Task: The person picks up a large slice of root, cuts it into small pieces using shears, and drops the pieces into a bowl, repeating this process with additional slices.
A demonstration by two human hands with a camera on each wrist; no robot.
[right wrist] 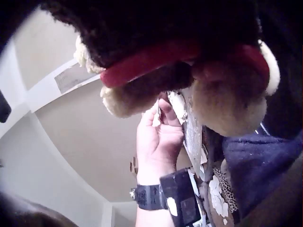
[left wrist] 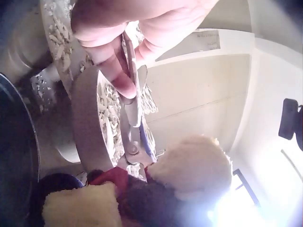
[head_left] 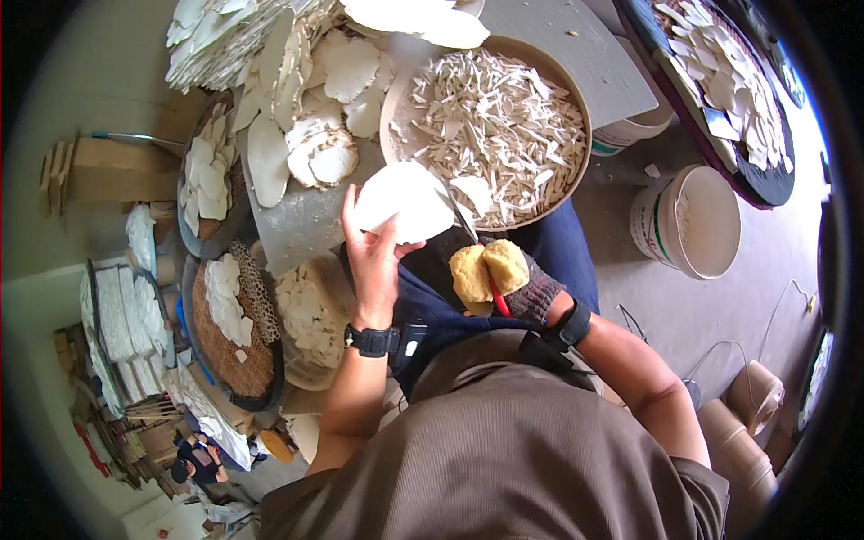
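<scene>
My left hand [head_left: 373, 274] holds a thin, rounded white slice [head_left: 405, 205] by its lower left part, thumb over the face. In the left wrist view the slice [left wrist: 132, 80] shows edge-on between thumb and fingers. My right hand [head_left: 538, 292], in a dark knitted glove, grips scissors with red handles [head_left: 497, 297] padded with yellow foam [head_left: 470, 274]. The metal blades [head_left: 465, 221] lie right at the slice's right edge. In the right wrist view the glove [right wrist: 156, 23] and foam pad [right wrist: 229, 109] cover part of the scissors.
Beyond the slice stands a round tub [head_left: 580, 160] full of white strips. Stacked white slices [head_left: 351, 67] lie on a grey board [head_left: 292, 225] to its left. Trays [head_left: 236, 346] of pieces stand at left. White buckets [head_left: 643, 225] stand on the floor at right.
</scene>
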